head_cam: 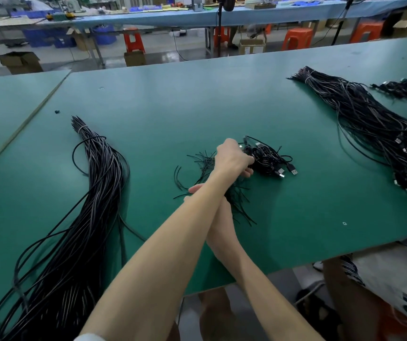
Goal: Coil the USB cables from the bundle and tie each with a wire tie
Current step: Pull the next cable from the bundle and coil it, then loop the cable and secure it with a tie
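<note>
On the matte green table (148, 107), left hand (232, 158) touches coiled black cables (267, 159).

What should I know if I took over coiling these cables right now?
Left hand: reaches across to the pile of coiled cables, fingers curled; grip unclear.
Right hand: mostly hidden under the left forearm, fingertips at the loose wire ties.
Done: only that small pile is coiled.
Left: the big bundle on the left and the second bundle on the right lie uncoiled on the green table.
</note>
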